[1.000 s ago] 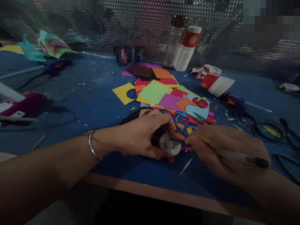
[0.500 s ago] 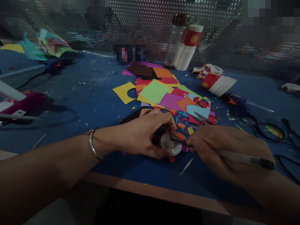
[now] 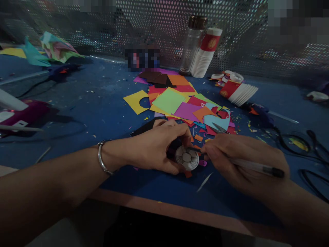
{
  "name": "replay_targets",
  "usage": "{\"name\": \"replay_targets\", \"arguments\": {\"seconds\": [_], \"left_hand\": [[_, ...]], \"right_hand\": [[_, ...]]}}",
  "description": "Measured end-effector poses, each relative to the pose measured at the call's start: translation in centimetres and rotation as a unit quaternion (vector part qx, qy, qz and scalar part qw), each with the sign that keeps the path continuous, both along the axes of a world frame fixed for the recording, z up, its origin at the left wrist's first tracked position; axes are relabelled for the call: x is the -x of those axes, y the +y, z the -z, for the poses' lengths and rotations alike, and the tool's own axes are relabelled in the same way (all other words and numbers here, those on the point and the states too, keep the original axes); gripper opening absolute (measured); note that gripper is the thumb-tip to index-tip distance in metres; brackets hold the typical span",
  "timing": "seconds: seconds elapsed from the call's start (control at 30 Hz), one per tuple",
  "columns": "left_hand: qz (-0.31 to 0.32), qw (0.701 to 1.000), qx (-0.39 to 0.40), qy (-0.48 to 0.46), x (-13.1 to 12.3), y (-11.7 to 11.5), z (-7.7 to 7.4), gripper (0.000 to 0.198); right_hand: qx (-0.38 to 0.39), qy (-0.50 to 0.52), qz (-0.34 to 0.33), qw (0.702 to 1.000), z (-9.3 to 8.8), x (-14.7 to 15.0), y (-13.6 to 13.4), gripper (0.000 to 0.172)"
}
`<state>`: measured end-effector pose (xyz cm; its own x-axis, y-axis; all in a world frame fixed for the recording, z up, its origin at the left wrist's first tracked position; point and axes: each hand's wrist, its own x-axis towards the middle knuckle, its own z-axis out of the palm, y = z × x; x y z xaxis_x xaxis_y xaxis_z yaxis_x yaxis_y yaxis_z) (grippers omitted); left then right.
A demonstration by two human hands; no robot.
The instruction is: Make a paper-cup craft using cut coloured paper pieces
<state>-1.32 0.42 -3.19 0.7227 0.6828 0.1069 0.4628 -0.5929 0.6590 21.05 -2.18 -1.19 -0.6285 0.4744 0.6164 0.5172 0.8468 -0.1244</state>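
Observation:
A small white disc (image 3: 187, 158) with ink lines fanning out round its plain centre faces me near the table's front. My left hand (image 3: 160, 145), a silver bangle on its wrist, curls closed round the disc's left side. Something dark lies behind the disc in that grip, and its form is mostly hidden. In my right hand (image 3: 239, 161) is a pen (image 3: 253, 165) with a clear barrel and a black end. The pen's tip meets the disc's upper part. Coloured paper scraps (image 3: 198, 138) lie just beyond both hands.
Stacked coloured paper sheets (image 3: 168, 101) and scissors (image 3: 218, 128) lie ahead. Behind stand a clear bottle (image 3: 191, 48) and stacked paper cups (image 3: 205, 56). More cups (image 3: 239, 92) lie tipped at right, by a glue gun (image 3: 262, 115). Another glue gun (image 3: 61, 71) rests at left.
My right hand has shifted a little to the left, and the pen's tip has moved up towards the disc's top edge. My left hand and the disc stay almost still.

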Motion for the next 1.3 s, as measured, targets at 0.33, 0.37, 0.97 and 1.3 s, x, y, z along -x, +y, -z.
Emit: {"name": "replay_targets", "arguments": {"seconds": [0.33,0.37,0.97,1.3], "left_hand": [[-0.003,1.0,-0.005,-0.009,-0.02,0.0,0.15,0.044],[-0.003,1.0,-0.005,-0.008,-0.01,0.01,0.13,0.044],[0.005,1.0,0.013,-0.012,0.21,0.06,-0.03,0.041],[0.005,1.0,0.028,-0.005,0.26,0.08,-0.2,0.042]], "right_hand": [[-0.001,-0.003,-0.004,1.0,-0.03,0.0,0.13,0.024],[0.001,-0.003,-0.007,1.0,-0.07,-0.02,0.11,0.024],[0.015,0.0,-0.035,0.999,-0.4,-0.18,-0.28,0.026],[0.013,-0.007,-0.031,0.999,-0.52,-0.06,-0.33,0.027]]}}
